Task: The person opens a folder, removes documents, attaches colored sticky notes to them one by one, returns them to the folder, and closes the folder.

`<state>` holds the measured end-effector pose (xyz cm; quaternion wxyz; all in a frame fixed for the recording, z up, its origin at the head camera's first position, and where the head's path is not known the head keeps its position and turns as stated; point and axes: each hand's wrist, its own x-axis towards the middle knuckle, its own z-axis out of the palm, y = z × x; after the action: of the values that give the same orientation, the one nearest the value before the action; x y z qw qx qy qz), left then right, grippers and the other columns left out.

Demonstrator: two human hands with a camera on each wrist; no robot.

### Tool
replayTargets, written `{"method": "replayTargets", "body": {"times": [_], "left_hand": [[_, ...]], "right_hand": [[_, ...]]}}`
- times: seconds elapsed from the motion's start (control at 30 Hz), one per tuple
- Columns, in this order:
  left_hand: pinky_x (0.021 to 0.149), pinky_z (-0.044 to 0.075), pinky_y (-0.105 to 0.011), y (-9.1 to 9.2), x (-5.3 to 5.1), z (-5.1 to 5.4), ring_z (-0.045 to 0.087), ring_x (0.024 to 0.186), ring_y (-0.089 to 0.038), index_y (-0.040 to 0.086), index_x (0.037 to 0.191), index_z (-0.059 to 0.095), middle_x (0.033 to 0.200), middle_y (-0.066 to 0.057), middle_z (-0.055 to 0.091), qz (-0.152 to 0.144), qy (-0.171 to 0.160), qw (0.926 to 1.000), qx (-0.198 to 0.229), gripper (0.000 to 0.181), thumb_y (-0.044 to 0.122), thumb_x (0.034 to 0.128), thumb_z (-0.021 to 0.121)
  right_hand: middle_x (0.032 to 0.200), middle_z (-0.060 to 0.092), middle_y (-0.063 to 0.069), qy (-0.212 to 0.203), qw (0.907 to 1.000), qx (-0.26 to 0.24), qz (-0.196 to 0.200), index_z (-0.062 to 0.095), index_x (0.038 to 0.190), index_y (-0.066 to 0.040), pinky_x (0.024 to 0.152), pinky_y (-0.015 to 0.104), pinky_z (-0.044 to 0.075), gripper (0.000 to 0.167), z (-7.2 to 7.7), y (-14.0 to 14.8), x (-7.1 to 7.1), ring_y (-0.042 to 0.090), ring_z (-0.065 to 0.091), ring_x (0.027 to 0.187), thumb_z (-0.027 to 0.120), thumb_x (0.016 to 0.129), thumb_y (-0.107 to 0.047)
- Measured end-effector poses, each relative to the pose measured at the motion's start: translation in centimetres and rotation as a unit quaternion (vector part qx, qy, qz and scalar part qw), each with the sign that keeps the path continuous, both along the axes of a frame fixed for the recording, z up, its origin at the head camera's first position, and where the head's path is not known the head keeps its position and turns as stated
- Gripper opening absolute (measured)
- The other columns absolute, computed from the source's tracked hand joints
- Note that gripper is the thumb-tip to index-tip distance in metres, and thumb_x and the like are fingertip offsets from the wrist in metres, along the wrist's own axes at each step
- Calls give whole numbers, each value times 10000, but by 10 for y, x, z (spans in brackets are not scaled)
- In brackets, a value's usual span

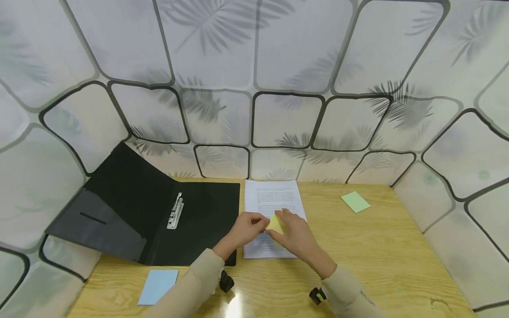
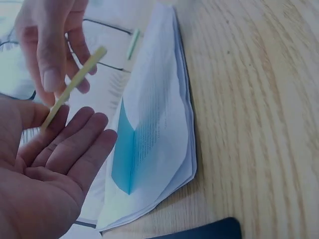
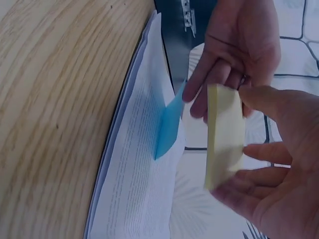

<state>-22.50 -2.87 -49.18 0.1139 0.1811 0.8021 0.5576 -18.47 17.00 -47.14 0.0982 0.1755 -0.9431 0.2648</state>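
Above a stack of printed paper [image 1: 258,249], both hands hold a yellow sticky note pad [image 3: 227,134]. My left hand [image 1: 247,229] pinches one end of it between thumb and forefinger, its other fingers loosely spread. My right hand [image 1: 296,234] grips the pad by opposite edges, thumb on one side and fingers on the other. In the left wrist view the pad shows edge-on as a thin tilted strip. A blue sticky note [image 2: 123,154] is stuck to the top sheet, its free part standing up; in the head view the hands hide it.
Left of the paper lies an open black binder [image 1: 212,212] with a metal clip [image 1: 176,212], its cover leaning against the patterned backdrop. A light blue pad [image 1: 158,287] rests in front of it. At the back right of the wooden table [image 1: 389,260] lies a green pad [image 1: 355,202].
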Motion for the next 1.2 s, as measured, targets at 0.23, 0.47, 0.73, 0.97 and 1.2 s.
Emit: {"method": "replayTargets", "body": {"times": [0.23,0.47,0.73,0.97,1.2], "left_hand": [[690,666,-372,-2,-2,1,804,792,-253,-47,1094,740,984,-165,775,653,-1135,9873,896,342,257,1101,584],[632,657,-371,-8,0,2,779,698,-213,-30,1070,721,872,-131,770,479,-1106,9907,627,345,283,1105,579],[611,654,-367,-11,3,2,771,678,-206,-36,1084,705,875,-138,744,387,-1047,9920,596,351,280,1116,554],[619,660,-407,-14,6,-1,770,673,-221,-64,1151,697,866,-155,740,366,-1195,9883,873,366,267,1122,544],[618,659,-403,-17,6,1,761,669,-201,-70,1140,706,878,-172,762,427,-1059,9901,819,358,255,1114,559]], "right_hand": [[1459,605,291,-397,9979,-127,494,639,1411,33,1092,600,514,671,5,11,2,464,593,1350,882,877,-292],[1520,565,259,-317,9955,237,860,622,1441,3,1104,600,500,734,7,15,3,456,571,1368,895,851,-337],[1487,598,257,-67,9933,382,1087,663,1395,-24,1106,625,492,650,8,17,3,466,593,1342,883,866,-330],[1502,589,249,-128,9908,698,1151,666,1405,-55,1093,635,497,675,9,15,4,472,597,1335,883,854,-379],[1444,638,244,-55,9887,634,1358,718,1330,-63,1071,605,522,558,10,16,3,435,632,1296,868,877,-353]]}}
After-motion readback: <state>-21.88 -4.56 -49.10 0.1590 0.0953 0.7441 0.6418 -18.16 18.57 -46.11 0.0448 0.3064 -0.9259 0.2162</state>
